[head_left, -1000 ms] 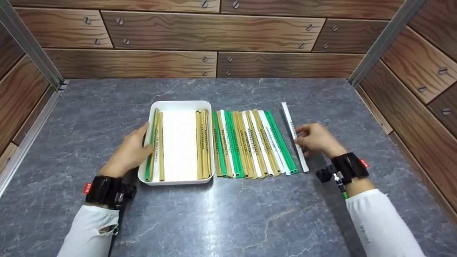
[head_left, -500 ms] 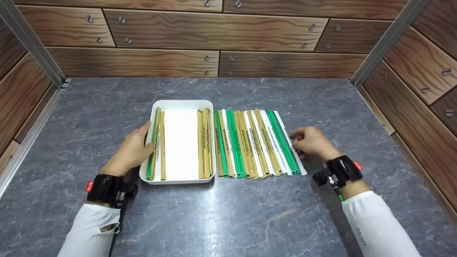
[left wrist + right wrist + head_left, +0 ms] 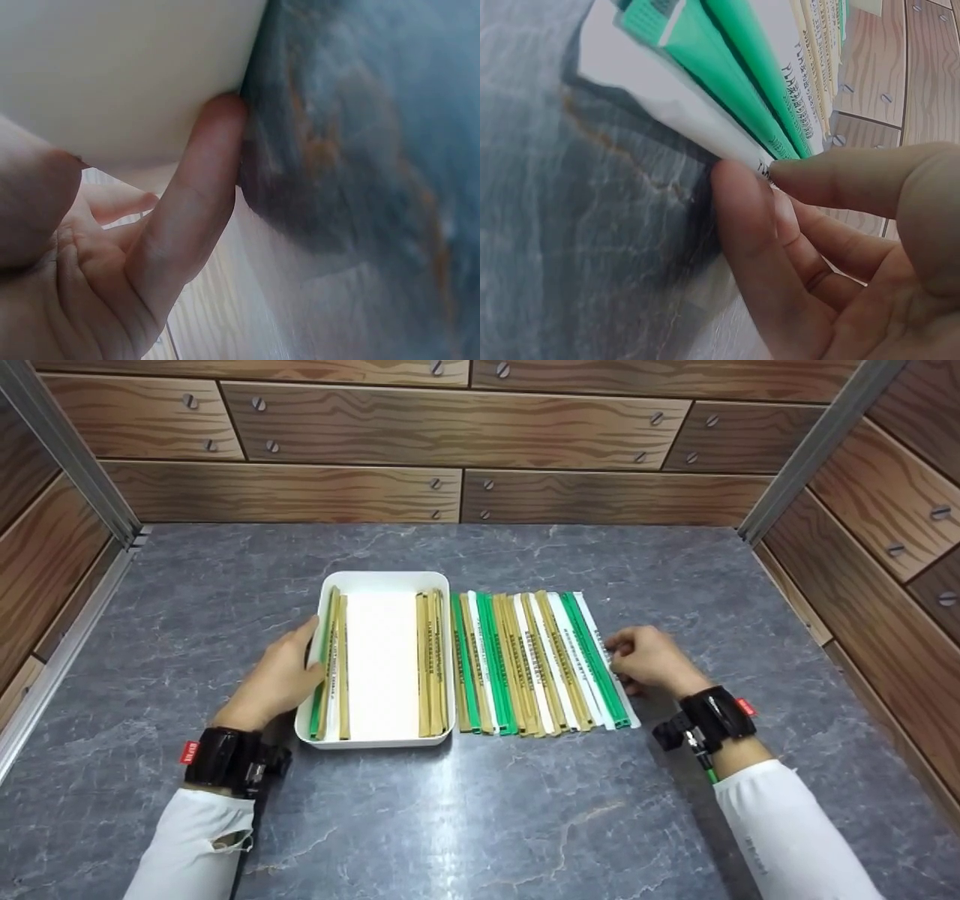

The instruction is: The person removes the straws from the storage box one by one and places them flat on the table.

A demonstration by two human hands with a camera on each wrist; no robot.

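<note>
"How many of each on my feed?"
"I count one white tray [image 3: 386, 576], well in from the left edge of the counter [image 3: 525, 810]. Four packets [image 3: 334, 667] show along its left side: one green, two tan, one white. The tan packets [image 3: 430, 660] along its right side overlap, as does the row of slim packets [image 3: 529, 664] beyond; I can't count those."
"My grips?"
"Left hand [image 3: 277, 675] clamped on the tray's left wall; right hand [image 3: 651, 661] pinching one white packet [image 3: 660, 94] at the row's right end, just beside two green packets [image 3: 712, 82]."
"Any change?"
"A second ago that white packet lay apart from the row; now it lines up alongside."
</note>
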